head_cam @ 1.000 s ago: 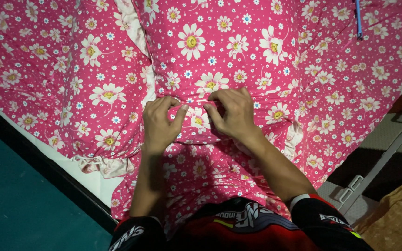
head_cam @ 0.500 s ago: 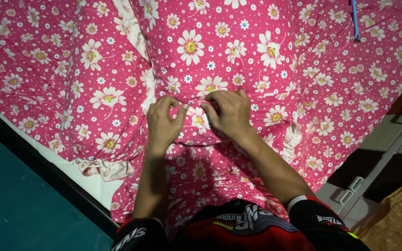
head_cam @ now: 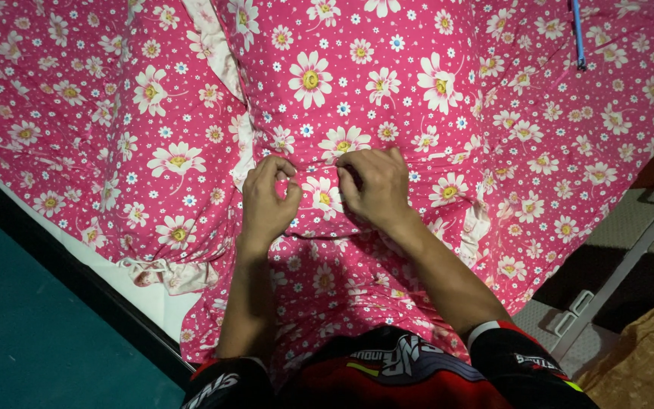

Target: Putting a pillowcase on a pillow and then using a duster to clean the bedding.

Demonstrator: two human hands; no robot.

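The pillow [head_cam: 357, 98] in its pink flowered case lies across the middle of the bed [head_cam: 62, 106], its near end toward the bed's front edge, with a frilled pillow [head_cam: 153, 189] just beside it on the left. Both hands work a pinched ridge of cloth at that near end.

The left hand [head_cam: 266, 201] is curled narrow, thumb and forefinger closed on a small fold of the case, wrist straight and forearm running up from the front edge of the bed. To do this well, I judge, each pinch should take only the cover cloth (not the filling under it) and stay low on the ridge, so the fabric draws taut and even between the two grips without bunching.

The right hand [head_cam: 372, 185] sits just beside the left, knuckles up, fingers bent tight over the same ridge and holding it; its fingertips are hidden under the knuckles, so the exact grip cannot be told. Its forearm angles in from the lower right.

A blue pen [head_cam: 578, 34] lies near the bed's far right corner.
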